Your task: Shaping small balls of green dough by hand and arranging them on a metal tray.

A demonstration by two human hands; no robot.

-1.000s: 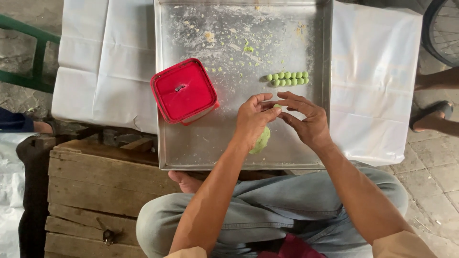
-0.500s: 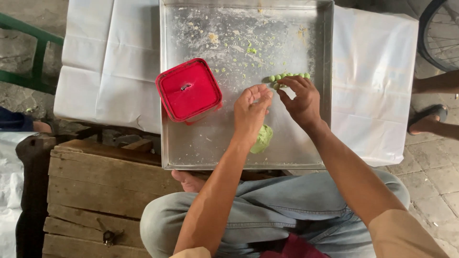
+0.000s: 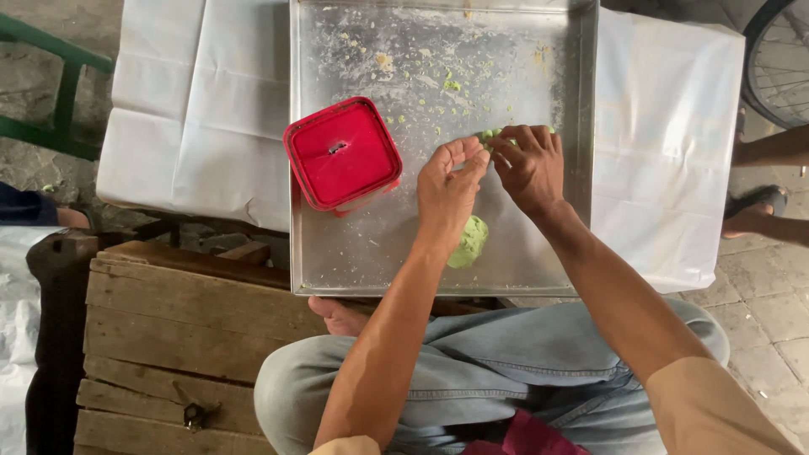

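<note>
From the head camera, the left hand (image 3: 449,179) and the right hand (image 3: 529,164) meet fingertip to fingertip over a wide, scuffed metal tray (image 3: 354,261). Both sets of fingers are curled in and drawn together, pinching at a row of small pale-green dough balls (image 3: 487,134), which peeks out just above the knuckles; most of it is hidden under the right hand. A soft, rounded lump of green dough (image 3: 468,242) lies on the tray below the left wrist. A square red plastic container (image 3: 342,153) with a glossy lid sits on the tray, near the left hand. Both forearms reach forward from the lap. Crumbs speckle the metal. White cloth (image 3: 194,101) lies beneath the tray.
</note>
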